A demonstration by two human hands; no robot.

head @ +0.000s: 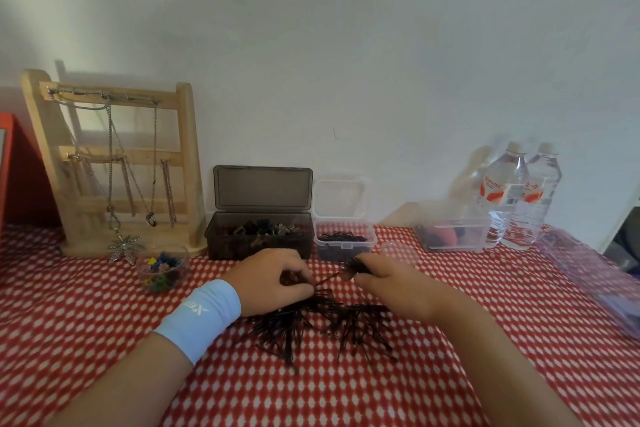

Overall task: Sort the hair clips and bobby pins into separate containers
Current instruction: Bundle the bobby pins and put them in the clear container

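Observation:
A loose pile of black bobby pins (311, 326) lies on the red-and-white cloth in front of me. My left hand (273, 279), with a pale blue wristband, pinches a pin at the pile's far edge. My right hand (388, 282) grips a small bunch of bobby pins (356, 267) just in front of the clear box (344, 241), which holds more bobby pins. Left of it, the open dark grey box (258, 236) holds hair clips. A small clear cup (162, 269) of coloured clips stands at the left.
A wooden jewellery stand (114, 163) with chains stands at the back left by a red object (20, 177). A clear lid (398, 250), another clear container (453, 232) and two water bottles (519, 194) are at the back right. A transparent case (595, 277) lies along the right edge.

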